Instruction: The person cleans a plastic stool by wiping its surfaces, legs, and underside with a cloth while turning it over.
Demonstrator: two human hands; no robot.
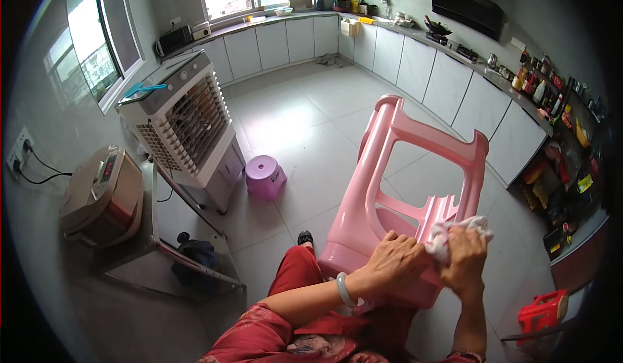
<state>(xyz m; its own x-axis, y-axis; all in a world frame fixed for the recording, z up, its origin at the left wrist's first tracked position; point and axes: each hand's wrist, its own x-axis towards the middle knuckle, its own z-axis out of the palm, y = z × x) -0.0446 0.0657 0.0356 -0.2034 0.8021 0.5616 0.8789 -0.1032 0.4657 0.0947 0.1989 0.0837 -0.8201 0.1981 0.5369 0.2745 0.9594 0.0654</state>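
Observation:
A pink plastic stool [347, 230] lies tipped in front of my body, its legs pointing away from me. My left hand [394, 263], with a pale bangle on the wrist, is closed on the stool's near part, its fingertips partly hidden. Bunched in my right hand [464, 258] is a white cloth [479, 225] with faint reddish marks, pressed against the stool beside my left hand. The cloth's lower side is out of sight.
A small purple stool [265, 176] stands on the tiled floor by an air cooler [195, 113]. To the left, a rice cooker [104, 194] sits on a metal-framed table [162, 249]. A red plastic stool [542, 314] is at lower right. Counters with cabinets [444, 80] line the walls.

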